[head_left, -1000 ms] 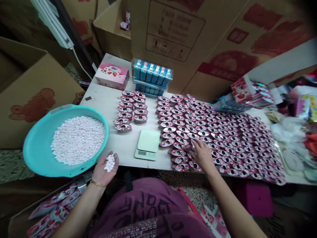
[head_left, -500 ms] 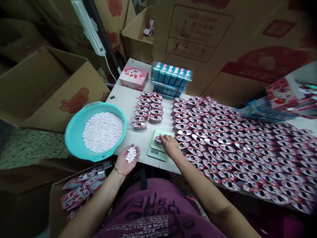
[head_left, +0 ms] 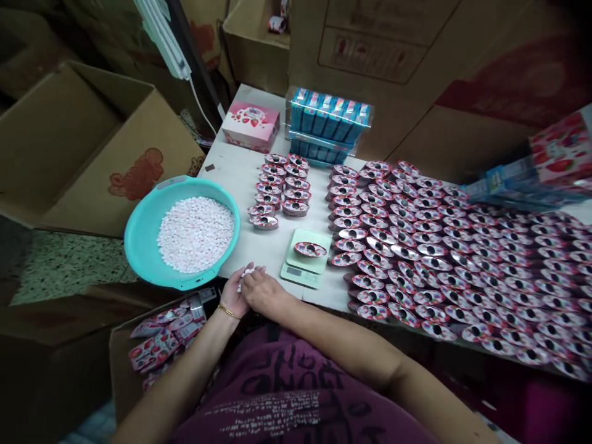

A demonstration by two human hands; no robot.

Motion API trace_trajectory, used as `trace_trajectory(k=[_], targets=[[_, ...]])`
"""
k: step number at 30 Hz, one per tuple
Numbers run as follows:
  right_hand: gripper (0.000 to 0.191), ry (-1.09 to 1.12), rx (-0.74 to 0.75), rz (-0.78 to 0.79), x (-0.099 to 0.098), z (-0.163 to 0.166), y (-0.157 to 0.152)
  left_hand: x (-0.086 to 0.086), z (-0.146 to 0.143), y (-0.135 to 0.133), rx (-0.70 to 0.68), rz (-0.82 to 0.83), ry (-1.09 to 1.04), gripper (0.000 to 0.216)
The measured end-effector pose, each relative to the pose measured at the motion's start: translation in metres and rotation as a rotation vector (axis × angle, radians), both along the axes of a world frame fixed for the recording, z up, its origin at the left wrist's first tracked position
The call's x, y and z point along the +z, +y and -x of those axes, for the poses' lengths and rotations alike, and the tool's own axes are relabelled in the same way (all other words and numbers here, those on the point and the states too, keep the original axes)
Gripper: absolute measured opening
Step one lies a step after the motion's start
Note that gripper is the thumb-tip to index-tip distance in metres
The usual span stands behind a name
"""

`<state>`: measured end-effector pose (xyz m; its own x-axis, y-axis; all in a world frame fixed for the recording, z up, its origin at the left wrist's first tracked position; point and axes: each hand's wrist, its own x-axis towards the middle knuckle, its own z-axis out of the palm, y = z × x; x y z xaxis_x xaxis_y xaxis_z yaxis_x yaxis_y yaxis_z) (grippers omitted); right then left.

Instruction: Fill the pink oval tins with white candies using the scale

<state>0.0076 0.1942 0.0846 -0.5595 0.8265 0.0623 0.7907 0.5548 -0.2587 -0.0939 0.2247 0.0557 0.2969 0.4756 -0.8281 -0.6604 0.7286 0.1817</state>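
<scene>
My left hand (head_left: 234,296) is cupped palm up at the table's near edge, holding a small heap of white candies (head_left: 246,274). My right hand (head_left: 261,290) lies over that palm with its fingers bunched on the candies. Just right of both hands stands a pale green scale (head_left: 305,266) with one small pink tin (head_left: 310,249) on its pan. A teal basin (head_left: 143,225) full of white candies sits to the left.
Rows of several pink tins (head_left: 439,246) cover the table's right side; a shorter double row (head_left: 277,191) lies behind the scale. A pink box (head_left: 251,126) and blue packs (head_left: 329,123) stand at the back. Cardboard cartons surround the table; a carton of wrappers (head_left: 161,336) is below left.
My right hand picked a tin from the rows, set it on the scale, then moved left onto my candy-filled left palm. The view shifted left and down.
</scene>
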Motion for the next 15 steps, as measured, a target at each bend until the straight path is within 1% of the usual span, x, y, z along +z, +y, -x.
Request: trace_trajectory(k=[4,7,12,15], targets=[[0.018,0.006,0.022,0.019,-0.003,-0.008,0.001,-0.001,-0.001,0.000,-0.013,0.001,0.003,0.017],[0.019,0.010,0.011,0.056,-0.003,-0.014,0.002,-0.004,-0.006,0.002,-0.031,0.006,-0.007,0.017],[0.017,0.039,-0.065,0.148,0.002,-0.024,0.001,-0.004,-0.018,0.004,-0.082,0.008,-0.026,0.017],[0.017,0.054,-0.113,0.129,0.006,-0.031,-0.001,-0.003,-0.029,0.006,-0.115,0.015,-0.064,0.015]])
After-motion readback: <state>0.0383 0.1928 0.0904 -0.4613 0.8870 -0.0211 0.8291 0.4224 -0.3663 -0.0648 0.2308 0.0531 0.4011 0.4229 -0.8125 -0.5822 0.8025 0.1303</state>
